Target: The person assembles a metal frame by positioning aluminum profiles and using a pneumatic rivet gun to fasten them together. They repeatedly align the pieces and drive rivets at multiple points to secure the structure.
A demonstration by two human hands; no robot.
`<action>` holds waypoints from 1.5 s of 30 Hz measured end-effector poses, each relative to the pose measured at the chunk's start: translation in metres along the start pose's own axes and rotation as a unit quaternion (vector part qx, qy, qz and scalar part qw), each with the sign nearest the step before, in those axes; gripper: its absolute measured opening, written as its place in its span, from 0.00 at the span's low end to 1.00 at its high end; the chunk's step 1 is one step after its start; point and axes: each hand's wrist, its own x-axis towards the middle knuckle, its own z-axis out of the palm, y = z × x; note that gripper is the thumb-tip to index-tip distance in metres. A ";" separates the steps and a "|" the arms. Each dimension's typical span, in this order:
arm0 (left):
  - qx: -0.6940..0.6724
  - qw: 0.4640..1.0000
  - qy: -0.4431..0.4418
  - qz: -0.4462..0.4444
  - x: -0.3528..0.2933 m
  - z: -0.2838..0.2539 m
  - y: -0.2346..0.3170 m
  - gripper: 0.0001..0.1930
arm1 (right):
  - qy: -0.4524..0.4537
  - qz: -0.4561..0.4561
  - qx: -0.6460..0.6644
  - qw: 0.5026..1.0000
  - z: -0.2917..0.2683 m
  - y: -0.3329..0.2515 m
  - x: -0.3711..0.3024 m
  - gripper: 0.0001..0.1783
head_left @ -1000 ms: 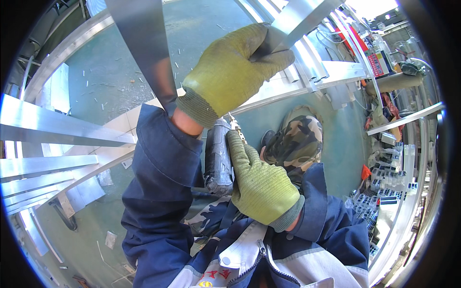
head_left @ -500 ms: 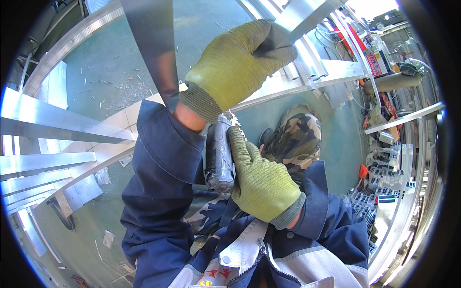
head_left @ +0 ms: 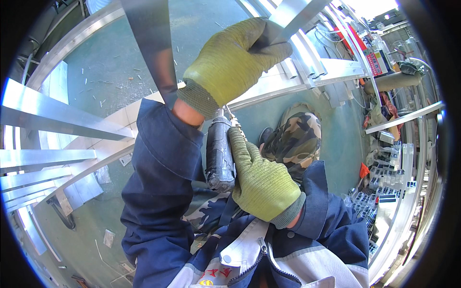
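Note:
My left hand [head_left: 235, 65], in a yellow-green knit work glove, is closed around the end of a shiny metal profile bar [head_left: 300, 17] that runs off past the top edge. Below its cuff, a black tape-wrapped power drill [head_left: 220, 156] points away from me, a metal part showing at its front. My right hand [head_left: 264, 185], gloved alike, holds the drill from the right side, the index finger stretched along its body. The drill's grip is hidden under that hand, and its tip passes out of sight behind the left wrist.
Another long metal bar [head_left: 151, 48] slants down to my left forearm. Several bars [head_left: 57, 113] jut in at left over a pale frame [head_left: 117, 117]. Cut profile pieces [head_left: 379, 192] are stacked at right, near a rolled bundle [head_left: 394, 82]. My camouflage-clad knee [head_left: 297, 137] is beyond my right hand.
My left hand has shifted slightly left along with the bar end it grips. The drill's front has tilted a little; my right hand has barely moved.

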 end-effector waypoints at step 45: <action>0.158 0.980 0.122 0.010 -0.071 0.102 0.032 0.16 | -0.093 0.217 0.473 0.849 0.092 0.243 0.017 0.26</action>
